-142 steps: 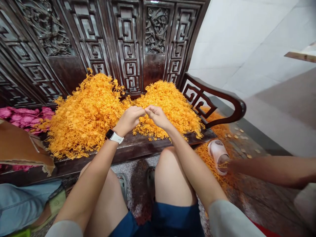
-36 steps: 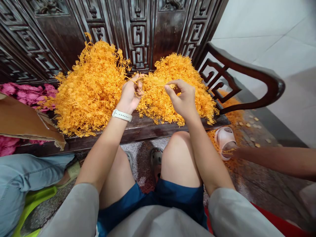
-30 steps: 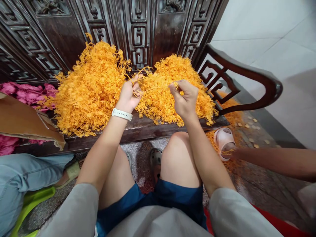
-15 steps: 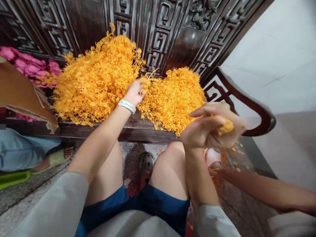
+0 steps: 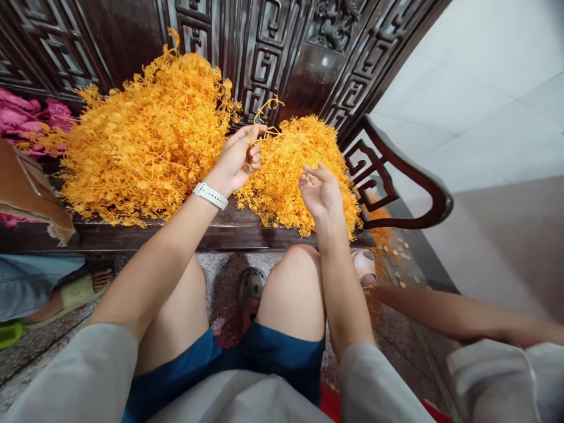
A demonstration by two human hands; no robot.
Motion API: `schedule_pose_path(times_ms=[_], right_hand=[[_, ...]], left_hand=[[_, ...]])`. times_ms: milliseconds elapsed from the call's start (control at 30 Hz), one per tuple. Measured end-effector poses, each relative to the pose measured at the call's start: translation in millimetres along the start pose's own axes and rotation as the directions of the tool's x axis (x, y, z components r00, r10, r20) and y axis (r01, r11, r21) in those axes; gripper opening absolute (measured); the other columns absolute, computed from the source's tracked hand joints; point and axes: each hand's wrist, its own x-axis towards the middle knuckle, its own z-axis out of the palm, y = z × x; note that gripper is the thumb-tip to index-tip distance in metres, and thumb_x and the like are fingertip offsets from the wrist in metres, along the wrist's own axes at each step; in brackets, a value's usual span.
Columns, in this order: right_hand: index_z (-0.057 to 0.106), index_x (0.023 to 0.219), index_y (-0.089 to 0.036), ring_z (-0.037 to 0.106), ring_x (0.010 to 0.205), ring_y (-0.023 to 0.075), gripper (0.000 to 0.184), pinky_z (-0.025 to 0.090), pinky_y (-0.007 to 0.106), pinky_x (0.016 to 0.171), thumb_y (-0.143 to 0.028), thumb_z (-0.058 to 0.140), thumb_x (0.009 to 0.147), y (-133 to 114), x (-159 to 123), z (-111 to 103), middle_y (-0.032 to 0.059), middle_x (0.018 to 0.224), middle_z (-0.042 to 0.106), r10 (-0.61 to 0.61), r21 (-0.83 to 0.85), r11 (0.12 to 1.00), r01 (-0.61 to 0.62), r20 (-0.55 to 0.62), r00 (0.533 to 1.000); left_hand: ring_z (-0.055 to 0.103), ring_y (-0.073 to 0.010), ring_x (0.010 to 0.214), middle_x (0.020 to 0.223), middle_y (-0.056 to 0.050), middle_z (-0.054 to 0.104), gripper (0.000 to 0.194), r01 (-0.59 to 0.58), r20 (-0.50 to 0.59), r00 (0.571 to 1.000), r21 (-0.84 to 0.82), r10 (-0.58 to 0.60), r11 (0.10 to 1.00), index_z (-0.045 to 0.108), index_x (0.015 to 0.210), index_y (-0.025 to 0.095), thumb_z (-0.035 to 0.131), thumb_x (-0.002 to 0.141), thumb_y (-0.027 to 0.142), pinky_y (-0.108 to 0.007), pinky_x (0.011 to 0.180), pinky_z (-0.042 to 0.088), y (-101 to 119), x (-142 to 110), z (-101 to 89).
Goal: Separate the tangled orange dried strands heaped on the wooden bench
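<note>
One hand [image 5: 235,158], the left, pinches a thin orange stem [image 5: 265,106] above the bench [image 5: 247,236] on my remote feed, the right hand [image 5: 324,191] loosely open before the smaller orange heap [image 5: 279,191] near the armrest [image 5: 423,173], the taller heap [image 5: 150,147] nearing the front edge.

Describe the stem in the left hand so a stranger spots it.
Find the dark carved bench, then look between its larger yellow heap and smaller yellow heap. There, in the left hand, is the stem: thin, bent and nearly bare, unlike the bushy heaps.
</note>
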Motion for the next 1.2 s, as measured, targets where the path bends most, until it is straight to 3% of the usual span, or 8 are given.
schedule_pose_path(times_ms=[133,267,400,567,700,900,1067,1200], right_hand=[[0.059,0.1,-0.025,0.07,0.092,0.0188,0.031,0.061,0.033,0.077,-0.034,0.082,0.082,-4.0,-8.2,0.8,0.0049,0.099,0.071,0.093,-0.14,0.987,-0.075,0.127,0.988],[0.064,0.102,-0.024,0.071,0.09,0.0206,0.046,0.06,0.034,0.076,-0.065,0.079,0.089,-4.9,-21.3,13.0,0.0065,0.097,0.076,0.105,-0.242,0.97,-0.033,0.29,0.951],[0.061,0.096,-0.026,0.062,0.069,0.0134,0.045,0.053,0.026,0.063,-0.066,0.079,0.092,-0.7,-23.8,17.9,-0.0009,0.079,0.068,-0.036,-0.217,0.972,0.085,0.22,0.975],[0.054,0.086,-0.026,0.036,0.05,0.0104,0.052,0.037,0.024,0.047,-0.072,0.078,0.092,-3.9,-19.5,7.9,-0.0087,0.058,0.038,-0.165,-0.29,0.937,0.193,0.119,0.979],[0.052,0.081,-0.026,0.021,0.047,0.0093,0.056,0.024,0.025,0.043,-0.077,0.074,0.093,-3.4,-31.8,12.1,-0.011,0.056,0.024,-0.159,-0.389,0.884,0.262,0.276,0.948],[0.057,0.074,-0.023,0.02,0.046,0.0071,0.06,0.018,0.024,0.042,-0.078,0.071,0.094,2.9,-64.1,28.5,-0.0106,0.052,0.027,0.229,-0.513,0.826,0.234,0.685,0.691],[0.062,0.076,-0.02,0.023,0.043,0.0062,0.056,0.022,0.023,0.041,-0.07,0.07,0.099,-6.2,-66.0,21.0,-0.011,0.051,0.03,0.477,-0.59,0.799,0.116,0.739,0.476],[0.057,0.071,-0.02,0.025,0.043,0.0054,0.055,0.023,0.021,0.042,-0.063,0.07,0.102,-10.1,-59.1,17.2,-0.0108,0.052,0.032,0.548,-0.602,0.798,0.034,0.748,0.375]], left_hand=[[0.039,-0.0067,0.043,0.058,0.008,0.041,0.023,-0.009,0.074,0.997,0.04,0.006,0.999,0.071,0.112,0.028,0.074,0.103,0.049,-0.021,0.042,0.031,-3.4,-6.7,4.9],[0.035,-0.0054,0.043,0.06,0.008,0.041,0.028,-0.034,0.153,0.988,0.111,0.017,0.993,0.07,0.107,0.027,0.077,0.1,0.054,-0.02,0.042,0.028,-15.5,-15.9,14.3],[0.03,-0.005,0.043,0.061,0.007,0.043,0.023,-0.041,0.234,0.972,0.225,-0.013,0.974,0.073,0.1,0.024,0.076,0.101,0.048,-0.021,0.043,0.022,-27.5,-20.6,21.9],[0.042,-0.0082,0.053,0.063,0.002,0.052,0.01,-0.225,0.146,0.973,0.431,0.178,0.874,0.076,0.083,0.018,0.079,0.092,0.016,-0.024,0.052,0.032,-20.0,-12.2,18.3],[0.049,-0.0107,0.059,0.061,0.001,0.057,0.017,-0.283,0.025,0.951,0.484,0.31,0.828,0.075,0.071,0.017,0.078,0.085,0.008,-0.028,0.06,0.042,-11.7,2.9,6.2],[0.055,-0.0133,0.066,0.069,-0.001,0.068,0.019,-0.387,-0.004,0.891,0.517,0.454,0.763,0.071,0.063,0.02,0.077,0.079,0.013,-0.027,0.063,0.044,-17.1,20.6,-11.6],[0.054,-0.0134,0.067,0.07,-0.002,0.068,0.016,-0.394,-0.008,0.885,0.521,0.465,0.758,0.072,0.066,0.019,0.073,0.082,0.014,-0.026,0.064,0.041,-14.8,15.3,-8.6],[0.053,-0.0141,0.066,0.071,-0.002,0.069,0.015,-0.386,-0.006,0.891,0.519,0.454,0.763,0.073,0.068,0.019,0.073,0.082,0.016,-0.026,0.063,0.04,-15.7,11.4,-1.9]])
